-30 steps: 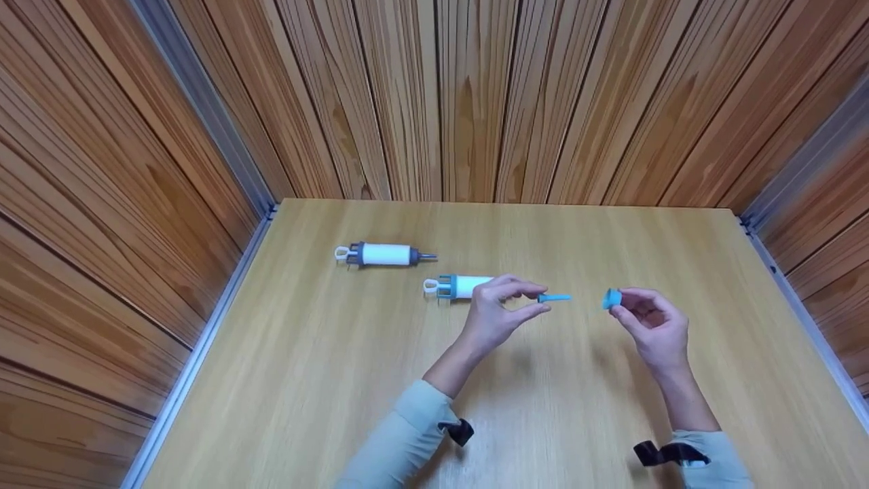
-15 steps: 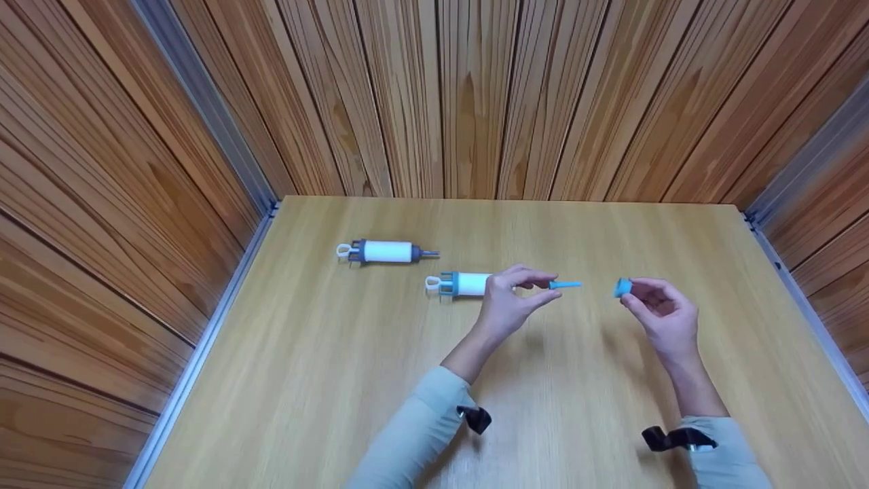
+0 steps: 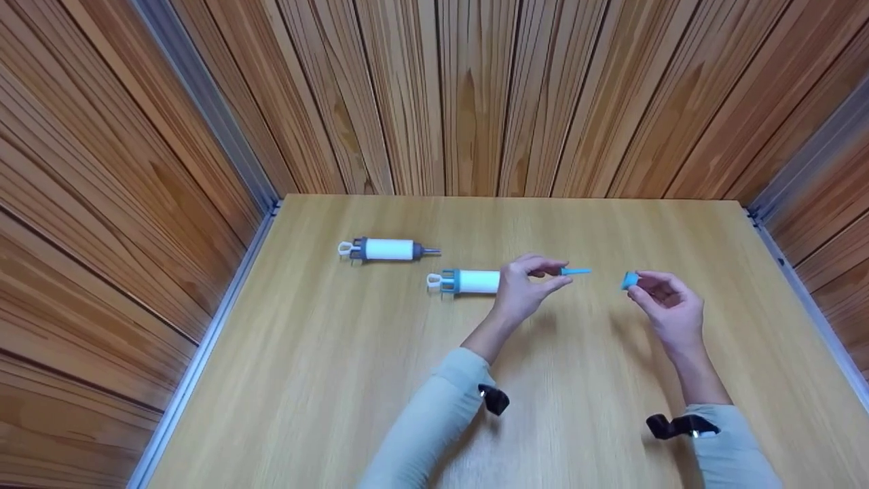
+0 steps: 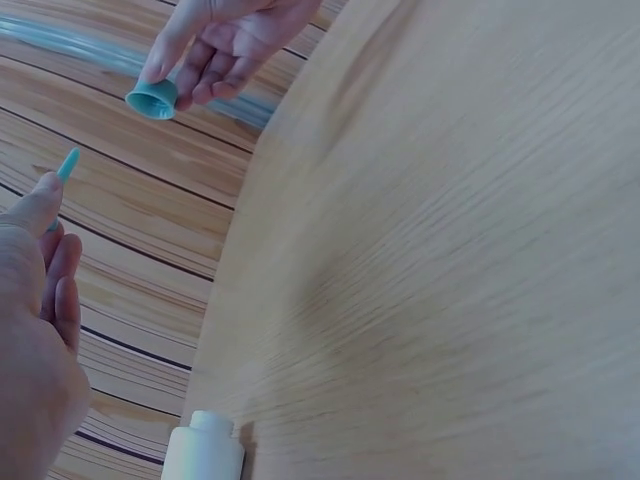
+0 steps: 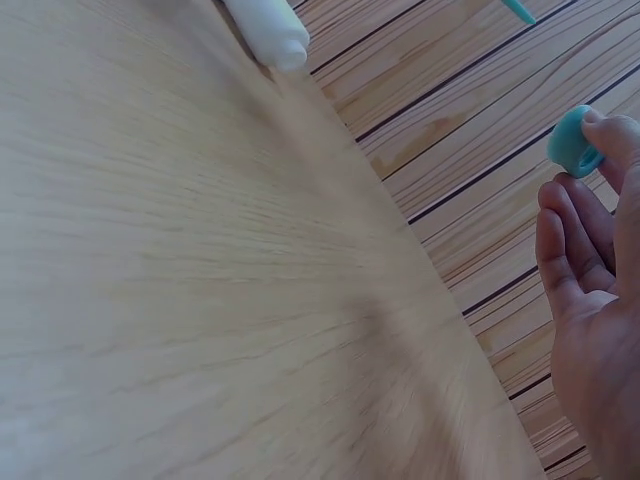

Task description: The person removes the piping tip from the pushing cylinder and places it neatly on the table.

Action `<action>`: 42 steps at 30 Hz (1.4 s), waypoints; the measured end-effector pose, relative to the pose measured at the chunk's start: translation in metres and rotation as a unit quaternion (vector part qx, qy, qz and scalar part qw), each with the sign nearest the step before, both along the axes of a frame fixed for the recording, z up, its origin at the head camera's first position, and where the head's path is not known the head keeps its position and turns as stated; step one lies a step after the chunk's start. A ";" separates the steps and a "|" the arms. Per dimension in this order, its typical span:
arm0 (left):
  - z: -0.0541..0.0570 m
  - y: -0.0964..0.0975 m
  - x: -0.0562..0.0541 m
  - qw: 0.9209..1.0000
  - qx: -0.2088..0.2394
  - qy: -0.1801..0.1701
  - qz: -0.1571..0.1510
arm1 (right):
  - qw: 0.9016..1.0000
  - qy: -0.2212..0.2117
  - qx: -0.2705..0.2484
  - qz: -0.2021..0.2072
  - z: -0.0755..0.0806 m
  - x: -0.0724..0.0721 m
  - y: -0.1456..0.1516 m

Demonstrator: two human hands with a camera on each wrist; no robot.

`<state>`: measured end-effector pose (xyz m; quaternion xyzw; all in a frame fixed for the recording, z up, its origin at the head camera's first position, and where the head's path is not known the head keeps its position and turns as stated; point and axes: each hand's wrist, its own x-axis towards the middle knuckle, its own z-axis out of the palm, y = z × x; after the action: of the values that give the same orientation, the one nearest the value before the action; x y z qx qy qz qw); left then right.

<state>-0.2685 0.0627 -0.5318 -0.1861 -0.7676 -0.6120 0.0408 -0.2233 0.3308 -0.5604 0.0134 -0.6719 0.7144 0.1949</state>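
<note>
Between thumb and fingertips my left hand (image 3: 521, 288) pinches a slim teal tapered nozzle (image 3: 576, 271), its thin end toward the right. My right hand (image 3: 673, 309) pinches a short teal ring-shaped cap (image 3: 630, 280), whose hollow opening shows in the left wrist view. A gap separates the two parts, both held up over the table. Behind the left hand lies a white tube with a teal frame and a loop handle (image 3: 475, 282); its right end is hidden in the head view. The left wrist view shows that end as a bare white neck (image 4: 211, 422).
A second white tube (image 3: 388, 249), with dark grey fittings and a grey nozzle fixed on, lies farther back to the left. Wood-plank walls (image 3: 468, 102) rise behind the table (image 3: 305, 380) and at both sides.
Both hands have shifted away from me and to the right, still holding the nozzle and the cap. More of the teal-framed tube shows now. The cap has turned slightly.
</note>
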 end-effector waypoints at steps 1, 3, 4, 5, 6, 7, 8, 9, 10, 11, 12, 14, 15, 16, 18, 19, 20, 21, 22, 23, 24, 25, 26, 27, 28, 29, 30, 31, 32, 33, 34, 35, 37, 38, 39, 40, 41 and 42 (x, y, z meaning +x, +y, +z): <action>-0.001 0.002 -0.002 1.000 0.001 -0.001 0.001 | 1.000 -0.003 0.001 -0.001 0.000 -0.001 0.001; -0.003 0.005 -0.005 1.000 0.000 -0.002 0.003 | 1.000 -0.007 0.004 -0.005 -0.001 -0.003 0.003; -0.004 0.007 -0.007 1.000 0.000 -0.004 0.004 | 1.000 -0.008 0.005 -0.006 -0.002 -0.004 0.004; -0.006 0.008 -0.008 1.000 0.001 -0.007 0.005 | 1.000 -0.009 0.006 -0.009 -0.003 -0.005 0.005; -0.007 0.009 -0.009 1.000 0.004 -0.009 0.006 | 1.000 -0.010 0.005 -0.011 -0.003 -0.007 0.006; -0.009 0.010 -0.010 1.000 0.007 -0.011 0.007 | 1.000 -0.010 0.005 -0.015 -0.004 -0.008 0.006; -0.011 0.011 -0.011 1.000 0.009 -0.013 0.007 | 1.000 -0.010 0.004 -0.018 -0.005 -0.010 0.007; -0.012 0.012 -0.012 1.000 0.013 -0.017 0.009 | 1.000 -0.011 0.001 -0.022 -0.005 -0.011 0.007; -0.014 0.013 -0.013 1.000 0.016 -0.022 0.011 | 1.000 -0.013 0.000 -0.026 -0.006 -0.012 0.008; -0.015 0.014 -0.013 0.999 0.019 -0.026 0.012 | 0.999 -0.015 -0.002 -0.031 -0.007 -0.013 0.009; -0.017 0.015 -0.014 0.999 0.021 -0.030 0.014 | 0.999 -0.017 -0.004 -0.036 -0.008 -0.014 0.009; -0.020 0.018 -0.014 0.999 0.020 -0.040 0.018 | 0.999 -0.024 -0.003 -0.047 -0.010 -0.016 0.011; -0.021 0.019 -0.015 0.999 0.019 -0.045 0.019 | 0.998 -0.028 -0.004 -0.053 -0.011 -0.016 0.012; -0.023 0.020 -0.015 0.998 0.017 -0.049 0.021 | 0.998 -0.032 -0.004 -0.058 -0.012 -0.017 0.013; -0.025 0.023 -0.016 0.998 0.014 -0.054 0.023 | 0.997 -0.040 -0.007 -0.067 -0.014 -0.018 0.015; -0.025 0.024 -0.016 0.998 0.013 -0.056 0.023 | 0.997 -0.043 -0.009 -0.071 -0.015 -0.018 0.017; -0.026 0.025 -0.017 0.998 0.012 -0.057 0.024 | 0.996 -0.046 -0.011 -0.074 -0.015 -0.019 0.018; -0.027 0.026 -0.017 0.998 0.011 -0.059 0.025 | 0.996 -0.048 -0.016 -0.076 -0.016 -0.020 0.019; -0.028 0.027 -0.018 0.998 0.010 -0.059 0.026 | 0.995 -0.052 -0.019 -0.079 -0.016 -0.020 0.020; -0.029 0.028 -0.018 0.998 0.010 -0.059 0.027 | 0.995 -0.055 -0.020 -0.081 -0.017 -0.021 0.020; -0.030 0.028 -0.019 0.998 0.010 -0.059 0.029 | 0.995 -0.057 -0.022 -0.084 -0.018 -0.021 0.021; -0.031 0.029 -0.019 0.998 0.008 -0.061 0.031 | 0.994 -0.060 -0.022 -0.088 -0.019 -0.021 0.021; -0.032 0.030 -0.020 0.997 0.005 -0.063 0.034 | 0.993 -0.065 -0.019 -0.092 -0.020 -0.021 0.022; -0.033 0.031 -0.020 0.997 0.003 -0.066 0.038 | 0.993 -0.070 -0.014 -0.096 -0.021 -0.021 0.023; -0.035 0.032 -0.020 0.997 -0.002 -0.070 0.041 | 0.992 -0.076 -0.009 -0.101 -0.022 -0.021 0.023; -0.036 0.034 -0.020 0.996 -0.005 -0.075 0.044 | 0.991 -0.082 -0.001 -0.105 -0.024 -0.021 0.024; -0.037 0.035 -0.019 0.996 -0.010 -0.080 0.047 | 0.990 -0.088 0.006 -0.110 -0.025 -0.020 0.025; -0.039 0.036 -0.019 0.995 -0.015 -0.087 0.049 | 0.989 -0.095 0.013 -0.114 -0.026 -0.020 0.026; -0.040 0.038 -0.019 0.994 -0.019 -0.092 0.050 | 0.988 -0.102 0.023 -0.116 -0.027 -0.020 0.027; -0.041 0.039 -0.018 0.994 -0.021 -0.097 0.051 | 0.987 -0.107 0.031 -0.119 -0.027 -0.019 0.027; -0.042 0.040 -0.018 0.993 -0.024 -0.101 0.049 | 0.985 -0.113 0.038 -0.121 -0.028 -0.019 0.028; -0.043 0.041 -0.018 0.993 -0.024 -0.103 0.048 | 0.984 -0.119 0.044 -0.121 -0.029 -0.019 0.029; -0.044 0.043 -0.018 0.994 -0.027 -0.100 0.044 | 0.983 -0.128 0.051 -0.122 -0.029 -0.020 0.030; -0.045 0.044 -0.018 0.994 -0.030 -0.095 0.042 | 0.982 -0.131 0.057 -0.122 -0.030 -0.020 0.031; -0.046 0.045 -0.018 0.994 -0.034 -0.091 0.040 | 0.982 -0.136 0.054 -0.120 -0.030 -0.020 0.031; -0.047 0.046 -0.018 0.995 -0.039 -0.087 0.039 | 0.981 -0.141 0.056 -0.119 -0.030 -0.021 0.032; -0.047 0.046 -0.018 0.995 -0.045 -0.084 0.039 | 0.980 -0.147 0.060 -0.118 -0.031 -0.021 0.032; -0.048 0.047 -0.019 0.995 -0.050 -0.082 0.041 | 0.979 -0.151 0.067 -0.117 -0.032 -0.021 0.032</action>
<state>-0.2870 0.1099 -0.5798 -0.1058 -0.8050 -0.5838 -0.0069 -0.2439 0.3630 -0.5919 -0.1604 -0.7368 0.6338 0.1723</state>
